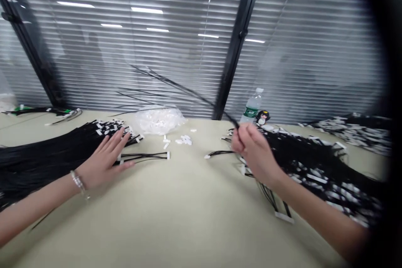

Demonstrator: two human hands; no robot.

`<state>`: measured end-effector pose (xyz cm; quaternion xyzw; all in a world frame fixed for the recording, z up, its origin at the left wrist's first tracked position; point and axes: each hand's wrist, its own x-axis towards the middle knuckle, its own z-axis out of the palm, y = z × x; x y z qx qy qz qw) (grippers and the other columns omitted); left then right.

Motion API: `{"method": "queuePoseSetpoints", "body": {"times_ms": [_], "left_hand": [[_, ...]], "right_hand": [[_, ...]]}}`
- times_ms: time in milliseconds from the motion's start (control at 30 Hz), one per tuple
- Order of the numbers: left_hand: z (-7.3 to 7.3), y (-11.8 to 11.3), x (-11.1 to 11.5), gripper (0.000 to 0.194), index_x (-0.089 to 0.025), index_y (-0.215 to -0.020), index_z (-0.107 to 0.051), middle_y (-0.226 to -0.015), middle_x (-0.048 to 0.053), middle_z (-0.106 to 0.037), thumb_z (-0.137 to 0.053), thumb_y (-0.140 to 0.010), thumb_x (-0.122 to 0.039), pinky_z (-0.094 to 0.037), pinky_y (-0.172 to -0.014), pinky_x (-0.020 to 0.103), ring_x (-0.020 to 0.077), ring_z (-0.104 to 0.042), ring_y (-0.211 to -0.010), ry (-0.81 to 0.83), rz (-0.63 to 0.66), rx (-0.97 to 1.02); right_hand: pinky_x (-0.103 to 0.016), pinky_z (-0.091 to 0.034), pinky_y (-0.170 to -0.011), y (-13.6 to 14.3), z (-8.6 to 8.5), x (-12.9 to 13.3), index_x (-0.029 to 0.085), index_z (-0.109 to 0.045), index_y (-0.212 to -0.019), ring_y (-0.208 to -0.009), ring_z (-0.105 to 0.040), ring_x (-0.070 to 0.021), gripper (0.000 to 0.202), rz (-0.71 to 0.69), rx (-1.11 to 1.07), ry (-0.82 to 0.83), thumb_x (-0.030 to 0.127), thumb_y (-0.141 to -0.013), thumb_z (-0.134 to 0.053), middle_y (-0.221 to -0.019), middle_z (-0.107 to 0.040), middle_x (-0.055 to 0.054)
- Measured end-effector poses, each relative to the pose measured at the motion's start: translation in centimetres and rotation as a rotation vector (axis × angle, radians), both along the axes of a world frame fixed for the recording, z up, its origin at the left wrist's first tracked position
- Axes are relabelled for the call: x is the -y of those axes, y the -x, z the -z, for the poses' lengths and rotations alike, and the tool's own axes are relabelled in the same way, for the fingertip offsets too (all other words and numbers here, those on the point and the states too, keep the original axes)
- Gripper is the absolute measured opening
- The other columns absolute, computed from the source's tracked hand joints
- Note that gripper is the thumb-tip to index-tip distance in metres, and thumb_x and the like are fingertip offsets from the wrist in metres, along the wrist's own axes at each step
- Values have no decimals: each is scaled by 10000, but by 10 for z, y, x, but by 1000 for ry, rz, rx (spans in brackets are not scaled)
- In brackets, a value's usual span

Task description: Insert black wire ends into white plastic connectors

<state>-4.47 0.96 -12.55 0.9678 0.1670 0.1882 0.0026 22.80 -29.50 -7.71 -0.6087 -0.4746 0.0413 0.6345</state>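
My right hand [256,153] is closed around a thin black wire harness [194,93], whose loose ends fan out up and to the left, blurred by motion. Below that hand, more black wires with a white connector [284,217] hang over the near side of the right-hand pile. My left hand [105,161] is spread flat with fingers apart, over the tip of a large pile of black wires [47,155] with white connectors. Just beyond its thumb, a few wires end in a white connector [168,155].
Loose white connectors [185,140] lie mid-table beside a clear plastic bag [158,120] of white pieces. A water bottle [252,106] and a small penguin figure [262,117] stand behind the right pile of wires [301,150]. Window blinds rise behind the table [176,217].
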Motion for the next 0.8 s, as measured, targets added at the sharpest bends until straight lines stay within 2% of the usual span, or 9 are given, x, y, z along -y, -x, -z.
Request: {"method": "queuePoseSetpoints", "body": {"times_ms": [100,167,233,300,400,500,633,733,800], "left_hand": [[-21,-39,19,743,-275,-1420,-111,-1509,4,-13,-450,-806,-521,-65,-1099,451,282,-50,-1365,492,150,126],[-28,-63,31,659,-294,-1410,-174,-1497,10,-146,-388,-831,-526,-178,-1087,424,274,-187,-1345,798,279,115],[-31,-81,45,587,-290,-1389,-262,-1452,30,-297,-235,-862,-547,-277,-1052,388,257,-325,-1294,1094,421,23],[-30,-94,63,593,-291,-1356,-344,-1412,43,-376,-246,-845,-576,-308,-1034,379,259,-385,-1258,1369,506,-99],[-24,-106,95,561,-300,-1301,-433,-1362,56,-451,-540,-778,-473,-328,-1016,369,261,-452,-1204,1518,471,-176],[-18,-112,122,525,-205,-1207,-540,-1191,134,-598,-484,-790,-520,-393,-939,393,263,-571,-1051,1677,407,-193],[-11,-112,139,465,-163,-1103,-583,-955,151,-675,-577,-749,-465,-502,-661,387,217,-644,-677,1842,296,-154],[-1,-108,139,314,-154,-983,-615,-776,75,-665,-657,-722,-323,-503,-597,291,149,-615,-593,1843,220,30],[6,-106,137,224,-184,-947,-597,-840,47,-656,-631,-752,-288,-512,-673,272,132,-629,-664,1836,179,150]], "right_hand": [[-217,-274,-492,9,38,12,209,-326,-765,-508,-304,-93,279,-112,45,187,417,-933,-248,-577,-311,49],[-210,-295,-507,10,54,14,196,-364,-757,-522,-333,-88,300,-159,100,279,416,-932,-260,-584,-352,43],[-204,-326,-536,7,61,12,183,-412,-739,-556,-377,-86,320,-209,180,356,412,-927,-291,-614,-408,30],[-208,-358,-580,0,60,5,176,-462,-735,-602,-425,-91,326,-254,280,408,401,-922,-316,-663,-471,16],[-251,-384,-736,-13,52,-10,183,-537,-802,-751,-485,-120,287,-283,455,419,375,-916,-356,-762,-549,-8],[-303,-338,-878,-21,44,-27,203,-578,-876,-899,-479,-146,223,-277,619,404,349,-901,-411,-846,-582,-19],[-343,-261,-985,-14,44,-40,242,-590,-962,-1072,-436,-163,195,-181,746,402,333,-893,-432,-994,-589,-22],[-383,-200,-1039,-3,57,-36,247,-423,-1253,-1241,-299,-188,358,-12,755,426,350,-917,-356,-1283,-443,-62],[-439,-160,-1056,-1,71,-30,257,-268,-1361,-1311,-189,-225,473,87,760,504,404,-915,-325,-1388,-327,-63]]}}
